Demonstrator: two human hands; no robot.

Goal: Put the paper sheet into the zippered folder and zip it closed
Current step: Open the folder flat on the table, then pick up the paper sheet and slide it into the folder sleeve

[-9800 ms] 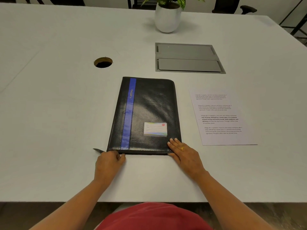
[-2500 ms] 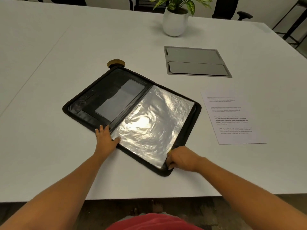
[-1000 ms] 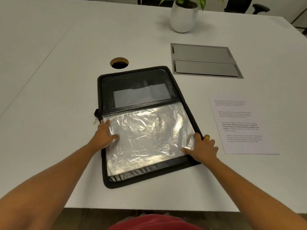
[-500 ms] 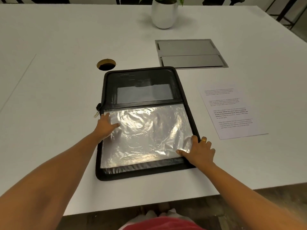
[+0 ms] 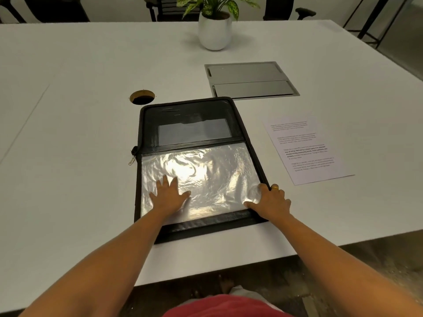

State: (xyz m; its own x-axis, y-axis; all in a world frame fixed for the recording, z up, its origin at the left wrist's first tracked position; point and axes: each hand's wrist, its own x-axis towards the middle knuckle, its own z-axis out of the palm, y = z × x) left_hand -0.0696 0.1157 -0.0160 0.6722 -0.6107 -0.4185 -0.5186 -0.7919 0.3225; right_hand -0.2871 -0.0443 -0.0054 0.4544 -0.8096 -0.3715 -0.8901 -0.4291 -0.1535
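Sits further in on the clear sleeve than half a second ago, off its left edge: left hand, flat, fingers spread, pressing down. Pinches the sleeve's near right corner with right hand, fingers curled, corner curling up. Looks like the pocket-opening step; nothing filed yet. Next calls for reaching right, sliding the sheet under that lifted edge, then folding shut and running the zip round. Counted: one zippered folder, open on the bench; one paper sheet, flat just right of it, untouched; one zip pull; one plant pot; one metal hatch; one cable hole
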